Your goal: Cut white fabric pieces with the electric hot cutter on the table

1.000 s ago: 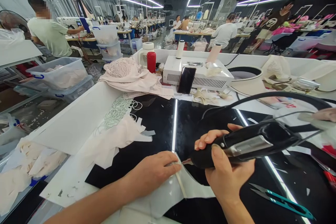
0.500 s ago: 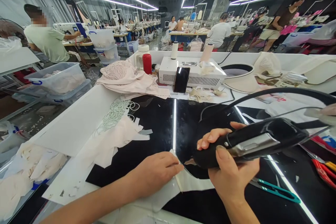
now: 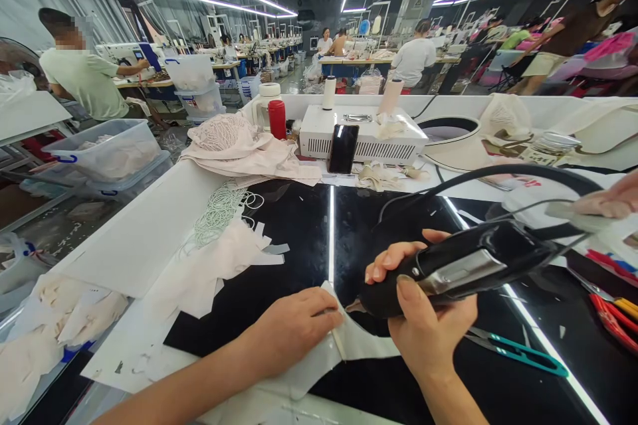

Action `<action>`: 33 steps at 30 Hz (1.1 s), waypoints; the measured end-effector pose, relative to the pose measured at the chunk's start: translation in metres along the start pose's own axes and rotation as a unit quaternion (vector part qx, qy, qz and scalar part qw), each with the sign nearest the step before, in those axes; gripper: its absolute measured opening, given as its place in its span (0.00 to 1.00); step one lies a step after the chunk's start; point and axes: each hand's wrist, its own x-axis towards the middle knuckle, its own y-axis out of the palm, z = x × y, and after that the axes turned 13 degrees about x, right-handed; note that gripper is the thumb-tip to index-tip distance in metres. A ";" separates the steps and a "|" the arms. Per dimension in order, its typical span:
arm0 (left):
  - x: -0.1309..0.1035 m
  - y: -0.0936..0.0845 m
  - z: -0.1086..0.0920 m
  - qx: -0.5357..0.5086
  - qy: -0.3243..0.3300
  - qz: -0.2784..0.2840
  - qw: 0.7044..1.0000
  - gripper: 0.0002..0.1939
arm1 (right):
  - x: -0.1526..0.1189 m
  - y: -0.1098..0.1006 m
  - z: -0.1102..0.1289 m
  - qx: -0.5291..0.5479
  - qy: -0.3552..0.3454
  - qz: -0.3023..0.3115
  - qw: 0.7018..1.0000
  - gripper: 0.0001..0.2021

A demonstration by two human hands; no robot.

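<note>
My right hand (image 3: 431, 325) is wrapped around a black corded handheld cutting tool (image 3: 448, 269) with a silver lever on its side. The small metal tip points left, at the edge of a pale fabric piece (image 3: 366, 342). On the left part of that fabric lies my left hand (image 3: 299, 322), its fingers together and gripping the cloth close to the tip. Whether anything else is under these fingers is hidden. Beneath the fabric is a glossy black tabletop (image 3: 294, 216). Teal-handled thread snips (image 3: 528, 353) lie right of my right hand.
Another person's hand (image 3: 611, 202) reaches in at the right edge with something whitish. Left lie pale fabric scraps (image 3: 219, 269) and green elastic loops (image 3: 222, 212). At the back are a white box (image 3: 366, 133), phone (image 3: 343, 148) and red bottle (image 3: 277, 119). Red-handled scissors (image 3: 611, 322) lie right.
My right hand and the cutting tool have shifted slightly left. The other person's hand has come further into view at the right. My left hand stays on the fabric.
</note>
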 end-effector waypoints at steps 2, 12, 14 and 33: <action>0.000 0.000 -0.001 -0.001 0.000 0.003 1.000 0.10 | 0.000 0.000 0.000 -0.003 0.000 -0.002 1.000 0.22; -0.003 0.003 0.000 0.010 -0.002 0.007 1.000 0.09 | -0.003 0.002 -0.001 -0.021 0.005 -0.007 1.000 0.20; -0.004 0.003 0.000 0.015 -0.001 0.004 1.000 0.09 | -0.003 0.002 0.001 -0.029 0.008 -0.014 0.999 0.20; -0.003 -0.003 0.005 0.039 0.029 0.012 0.999 0.11 | -0.008 -0.007 0.024 -0.025 -0.003 -0.016 1.000 0.21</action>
